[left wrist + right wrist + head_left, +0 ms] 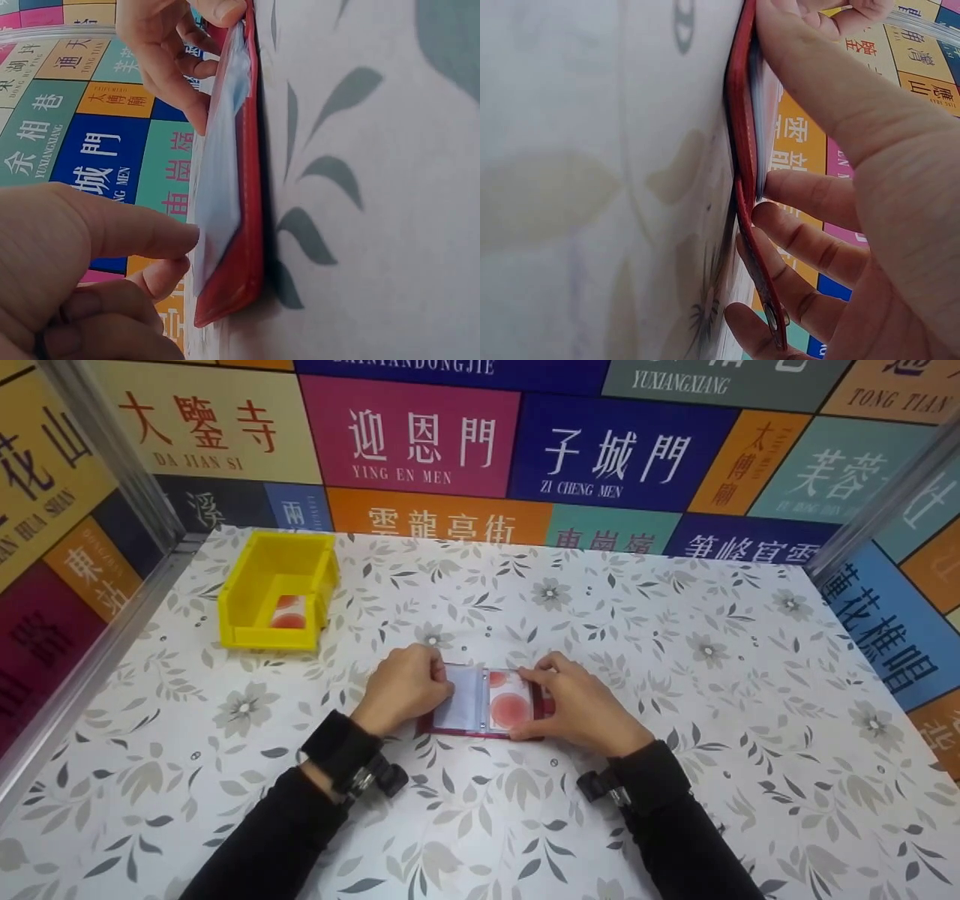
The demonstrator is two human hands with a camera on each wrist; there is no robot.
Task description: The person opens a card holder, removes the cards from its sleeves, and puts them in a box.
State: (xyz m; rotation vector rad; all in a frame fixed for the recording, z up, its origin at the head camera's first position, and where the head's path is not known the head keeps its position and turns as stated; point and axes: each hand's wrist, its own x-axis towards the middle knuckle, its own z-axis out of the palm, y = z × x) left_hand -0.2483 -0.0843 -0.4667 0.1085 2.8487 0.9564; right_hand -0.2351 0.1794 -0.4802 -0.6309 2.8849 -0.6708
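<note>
A small red card holder [253, 225] lies spread on the table, with a strap and metal snap at its right side. Clear sleeve pages [461, 701] cover its left half. On the right half shows a white card with red circles [511, 711]. My left hand [405, 688] pinches the left edge of the sleeve pages between thumb and index finger. My right hand [589, 706] grips the right half, thumb at the near edge and fingers at the far and right edges; some fingertips touch the strap [761, 270].
A yellow bin [270, 639] stands at the back left, holding a card with a red circle [289, 613]. The table [480, 825] has a leaf-patterned cover. Panels with Chinese lettering [420, 435] enclose the back and sides.
</note>
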